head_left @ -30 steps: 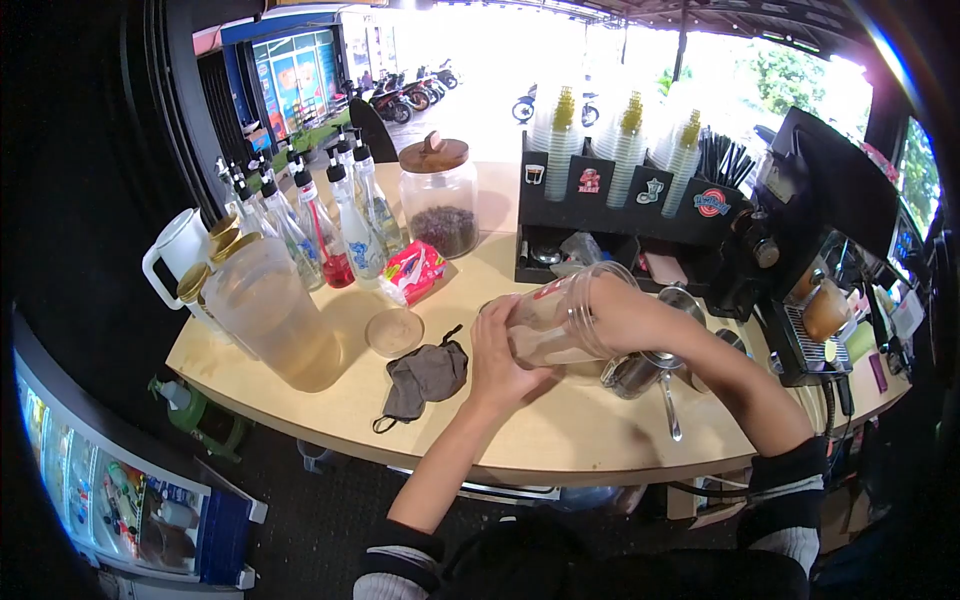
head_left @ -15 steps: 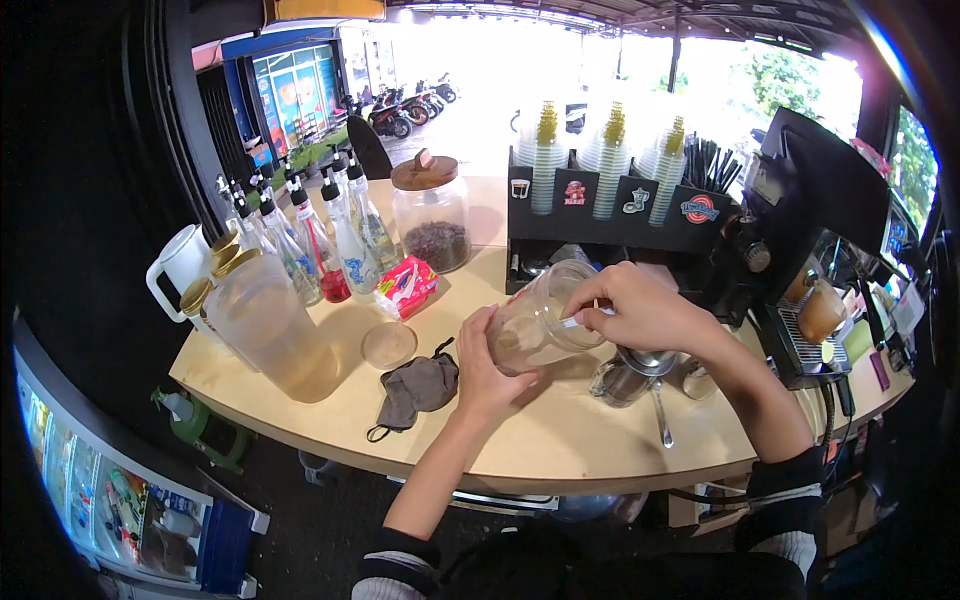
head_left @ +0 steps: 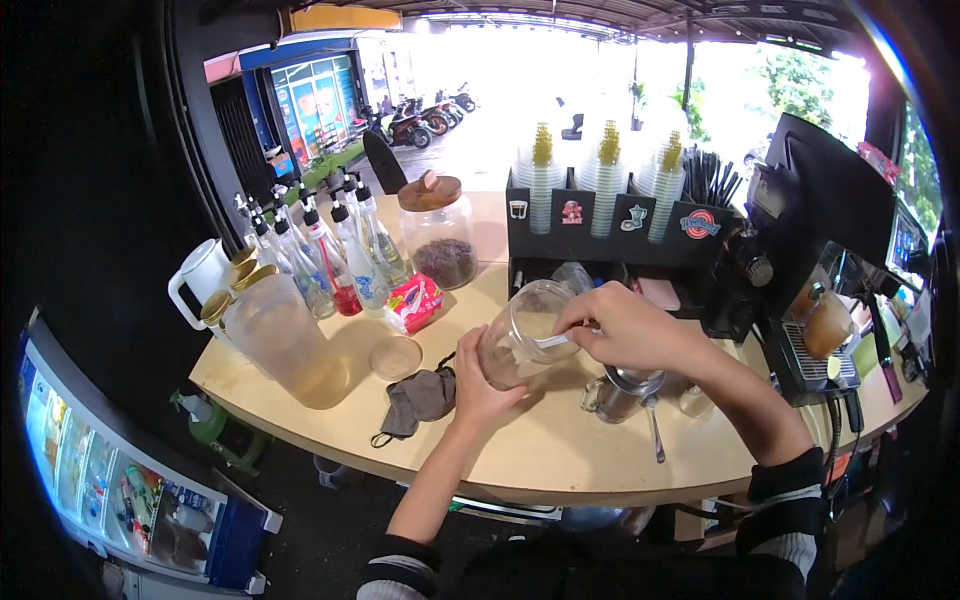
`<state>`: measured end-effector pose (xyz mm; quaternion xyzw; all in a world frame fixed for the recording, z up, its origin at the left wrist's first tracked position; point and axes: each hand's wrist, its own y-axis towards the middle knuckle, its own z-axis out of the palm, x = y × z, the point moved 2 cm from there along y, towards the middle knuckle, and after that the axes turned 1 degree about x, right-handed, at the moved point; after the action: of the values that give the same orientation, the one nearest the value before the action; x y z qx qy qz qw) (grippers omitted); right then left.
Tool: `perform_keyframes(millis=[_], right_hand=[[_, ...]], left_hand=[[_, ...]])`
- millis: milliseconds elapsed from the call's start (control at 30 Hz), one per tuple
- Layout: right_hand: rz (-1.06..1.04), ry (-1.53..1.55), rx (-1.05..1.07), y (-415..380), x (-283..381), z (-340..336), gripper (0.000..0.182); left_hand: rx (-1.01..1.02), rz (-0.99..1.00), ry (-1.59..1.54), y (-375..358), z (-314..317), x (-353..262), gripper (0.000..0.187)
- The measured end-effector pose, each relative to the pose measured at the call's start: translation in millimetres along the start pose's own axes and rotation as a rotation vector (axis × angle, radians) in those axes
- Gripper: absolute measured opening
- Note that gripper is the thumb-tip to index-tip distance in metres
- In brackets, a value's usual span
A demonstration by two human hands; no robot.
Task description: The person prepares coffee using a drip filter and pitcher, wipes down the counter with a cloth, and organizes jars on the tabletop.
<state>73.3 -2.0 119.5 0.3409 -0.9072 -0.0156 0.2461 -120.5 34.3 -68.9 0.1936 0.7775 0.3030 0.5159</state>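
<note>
A clear jar [head_left: 507, 358] leans to the right over the counter, its open mouth facing up and towards my right hand. My left hand [head_left: 483, 390] is wrapped round its lower left side. At the mouth, my right hand [head_left: 630, 325] pinches a white handle [head_left: 553, 341] that reaches into the jar; its far end is hard to make out. Just below my right hand stands a metal cup [head_left: 625, 400], with a metal spoon [head_left: 656, 435] lying beside it. A round lid [head_left: 396, 357] and a grey cloth face mask [head_left: 420, 398] lie left of my left hand.
At the left stand a large cloudy pitcher [head_left: 290, 345], several pump bottles [head_left: 345, 260] and a pink packet [head_left: 413, 303]. A wooden-lidded jar [head_left: 445, 235] is behind them. A black cup rack [head_left: 600, 215] stands at the back, an espresso machine [head_left: 800, 250] at the right.
The jar has tipped back a little and its mouth shows more openly. My right hand has shifted slightly down and left with the white handle. The whole view has shifted a little.
</note>
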Motion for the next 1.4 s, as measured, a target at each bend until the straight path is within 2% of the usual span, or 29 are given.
perform_keyframes(millis=[167,333,667,767,900,1067,1167,1267,1400], right_hand=[[-0.004,-0.006,0.001,8,3,-4,0.024],[-0.101,-0.055,-0.017,13,6,-6,0.025],[0.032,-0.028,0.043,20,10,-17,0.02],[-0.081,0.081,-0.048,19,-2,-16,0.022],[0.029,0.272,-0.062,14,-27,-20,0.02],[0.053,0.364,-0.155,-18,-39,-35,0.021],[0.074,0.34,-0.258,-51,-45,-47,0.022],[0.095,0.298,-0.323,-88,-54,-55,0.022],[0.198,0.132,-0.43,-129,-62,-60,0.017]], left_hand=[[-0.035,-0.061,0.017,0,-3,-3,0.102],[-0.034,-0.106,-0.001,0,-2,-4,0.101],[-0.089,-0.096,-0.001,1,-4,-2,0.101],[-0.085,-0.067,0.032,1,-4,-1,0.101],[-0.052,-0.073,0.053,2,-4,3,0.1],[0.011,-0.095,0.041,0,0,1,0.096],[0.039,-0.188,-0.156,-7,11,23,0.095],[0.077,-0.278,-0.309,-5,13,11,0.097],[0.083,-0.224,-0.204,-5,15,19,0.1]])
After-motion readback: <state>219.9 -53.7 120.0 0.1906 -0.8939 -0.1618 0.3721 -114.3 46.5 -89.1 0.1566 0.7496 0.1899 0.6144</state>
